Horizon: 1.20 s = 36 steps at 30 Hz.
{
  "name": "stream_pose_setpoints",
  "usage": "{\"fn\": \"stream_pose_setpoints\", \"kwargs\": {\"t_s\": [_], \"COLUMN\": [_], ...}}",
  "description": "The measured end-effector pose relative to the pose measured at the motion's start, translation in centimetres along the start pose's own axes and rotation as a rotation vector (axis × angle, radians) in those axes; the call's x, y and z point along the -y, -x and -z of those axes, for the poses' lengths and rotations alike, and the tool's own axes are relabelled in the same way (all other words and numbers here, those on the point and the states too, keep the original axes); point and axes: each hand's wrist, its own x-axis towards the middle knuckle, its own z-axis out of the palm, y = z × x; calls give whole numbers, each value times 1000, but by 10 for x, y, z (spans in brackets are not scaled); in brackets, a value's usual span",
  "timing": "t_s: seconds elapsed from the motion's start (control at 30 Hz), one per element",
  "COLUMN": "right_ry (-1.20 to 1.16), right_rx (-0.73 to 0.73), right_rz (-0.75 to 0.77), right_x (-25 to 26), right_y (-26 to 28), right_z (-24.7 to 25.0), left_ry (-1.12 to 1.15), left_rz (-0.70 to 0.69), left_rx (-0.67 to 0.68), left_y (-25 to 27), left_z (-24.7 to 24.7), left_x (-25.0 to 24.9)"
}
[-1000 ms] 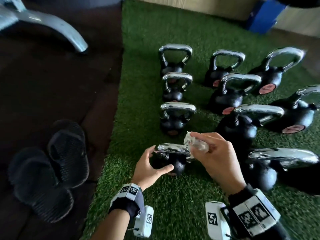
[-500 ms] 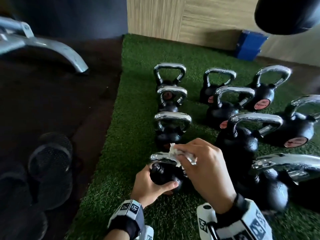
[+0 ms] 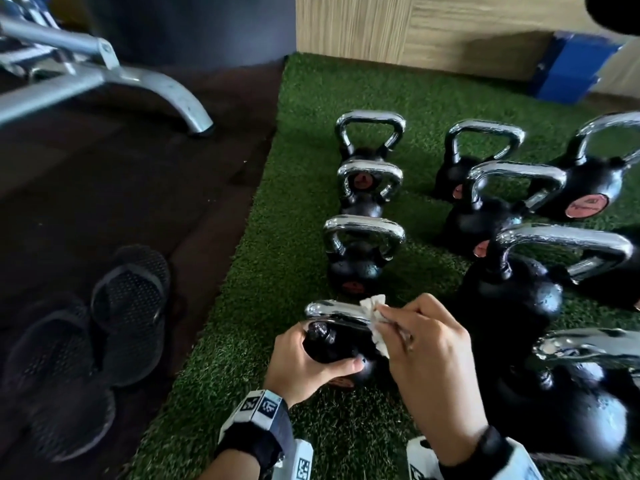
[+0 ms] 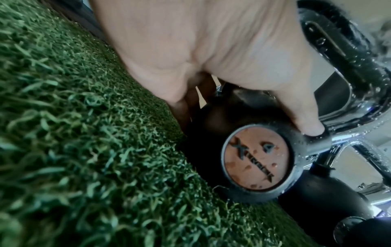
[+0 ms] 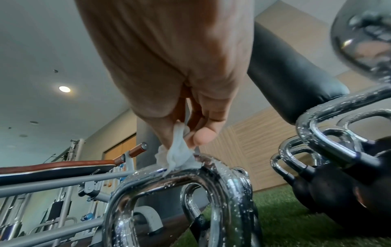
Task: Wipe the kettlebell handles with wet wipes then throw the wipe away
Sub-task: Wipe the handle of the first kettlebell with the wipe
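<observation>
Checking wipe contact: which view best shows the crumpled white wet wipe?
Right wrist: the crumpled white wet wipe, pinched by the right hand, presses the chrome handle. Head view shows it partly hidden; left wrist not at all.

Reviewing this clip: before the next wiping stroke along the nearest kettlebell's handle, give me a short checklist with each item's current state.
1. Wipe held: ok. The right hand pinches the white wipe between thumb and fingers.
2. Wipe touching metal: ok. It sits on the top bar of the chrome handle.
3. Bell steadied: ok. The left hand grips the black body of the nearest kettlebell, thumb by the handle's base.
4. Handle wet: ok. Droplets show all over the chrome.
5. Whole handle covered: cannot tell. The left end of the bar lies bare of the wipe.
6. Bin for the wipe: cannot tell. None is in view.
</observation>
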Motion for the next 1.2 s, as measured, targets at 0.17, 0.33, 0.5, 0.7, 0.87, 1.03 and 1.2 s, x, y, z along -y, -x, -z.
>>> {"fn": "stream_pose_setpoints", "kwargs": {"t_s": [0.17,0.33,0.5,0.7,0.87,1.03,1.2], "right_ry": [-4,-67,-39,-293,-825,-1154,-944], "right_rx": [-45,-153,-189,-230,-176,-148,13], "right_rz": [28,-63,-64,-358,-652,-771,-812], "right_x": [2,-20,-34,-65,-84,-83,-87], "right_y": [2,17,24,32,35,44,51], "right_z": [-8,-3,-4,-24,-39,-53,-50], "left_ry": [7,-4,16,-18,-81,-93,-157], "left_rz": [-34,-36,-3,47,126,191,284], "left_rx": [-35,-56,-56,20,26,3,144], "left_y": [2,6,6,7,7,8,7], "left_z": [0,-4,-4,-1,3,4,15], "left_x": [-2,1,5,0,-7,-10,-23]}}
